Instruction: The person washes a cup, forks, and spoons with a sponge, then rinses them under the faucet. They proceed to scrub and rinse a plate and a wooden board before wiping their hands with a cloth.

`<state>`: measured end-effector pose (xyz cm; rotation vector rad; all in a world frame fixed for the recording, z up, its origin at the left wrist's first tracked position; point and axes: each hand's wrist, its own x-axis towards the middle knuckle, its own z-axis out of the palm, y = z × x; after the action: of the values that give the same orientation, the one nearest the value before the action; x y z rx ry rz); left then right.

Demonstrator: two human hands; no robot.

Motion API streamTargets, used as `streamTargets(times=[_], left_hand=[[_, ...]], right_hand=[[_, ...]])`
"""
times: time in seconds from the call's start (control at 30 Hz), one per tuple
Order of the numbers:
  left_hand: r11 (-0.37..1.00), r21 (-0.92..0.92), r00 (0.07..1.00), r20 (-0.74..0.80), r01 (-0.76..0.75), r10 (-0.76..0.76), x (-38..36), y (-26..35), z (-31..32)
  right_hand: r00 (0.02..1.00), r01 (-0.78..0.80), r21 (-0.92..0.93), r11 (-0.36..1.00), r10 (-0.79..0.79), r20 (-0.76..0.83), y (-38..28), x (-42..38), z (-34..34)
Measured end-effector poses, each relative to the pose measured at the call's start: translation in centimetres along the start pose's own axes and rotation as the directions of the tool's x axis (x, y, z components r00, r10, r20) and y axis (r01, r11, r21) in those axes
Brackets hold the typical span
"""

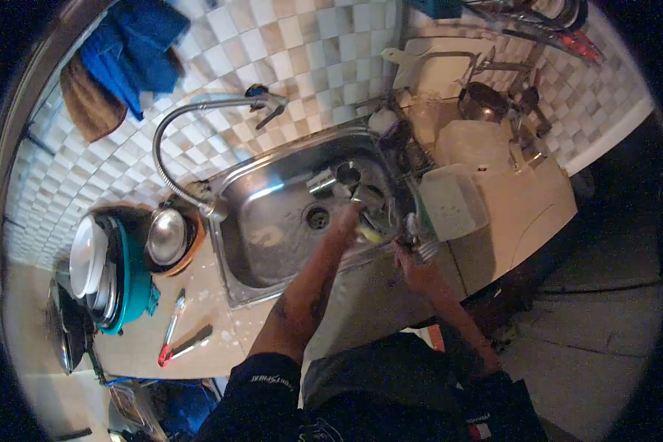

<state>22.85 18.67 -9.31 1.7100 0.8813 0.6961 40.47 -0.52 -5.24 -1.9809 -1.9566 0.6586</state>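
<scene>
My left hand reaches over the right part of the steel sink, its fingers blurred right at a metal cup. Another metal cup lies on its side close by, next to a dark round vessel. Below my left fingers is a small yellow-green item. At the sink's right rim, my right hand is closed around a bunch of cutlery; fork tines and a spoon bowl stick out of it.
A flexible-neck faucet arches over the sink's left side. Left of the sink stand a teal basin with dishes, a metal bowl and red-handled tongs. To the right is a translucent container; a pot stands behind.
</scene>
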Motion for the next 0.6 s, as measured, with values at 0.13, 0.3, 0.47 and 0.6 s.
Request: streamTargets(times=[0.13, 0.3, 0.47, 0.6], left_hand=[[0.791, -0.431, 0.901, 0.199, 0.434, -0.386, 9.4, 0.9, -2.4], [0.392, -0.776, 0.853, 0.343, 0.494, -0.394, 7.2, 7.4, -0.3], [0.945, -0.279, 0.922, -0.384, -0.173, 0.055, -2.0, 12.6, 0.8], [0.971, 0.061, 0.773, -0.594, -0.232, 0.222, -5.6, 14.0, -4.3]], right_hand=[[0.979, -0.169, 0.383, 0.908, 0.111, 0.17, -2.6, -0.5, -7.4], [0.94, -0.333, 0.764, 0.552, 0.261, 0.221, -6.0, 1.0, -11.5], [0.97, -0.244, 0.765, 0.596, 0.134, 0.204, -6.4, 6.1, -4.6], [0.997, -0.008, 0.505, 0.863, -0.035, 0.076, -11.4, 6.5, -2.5]])
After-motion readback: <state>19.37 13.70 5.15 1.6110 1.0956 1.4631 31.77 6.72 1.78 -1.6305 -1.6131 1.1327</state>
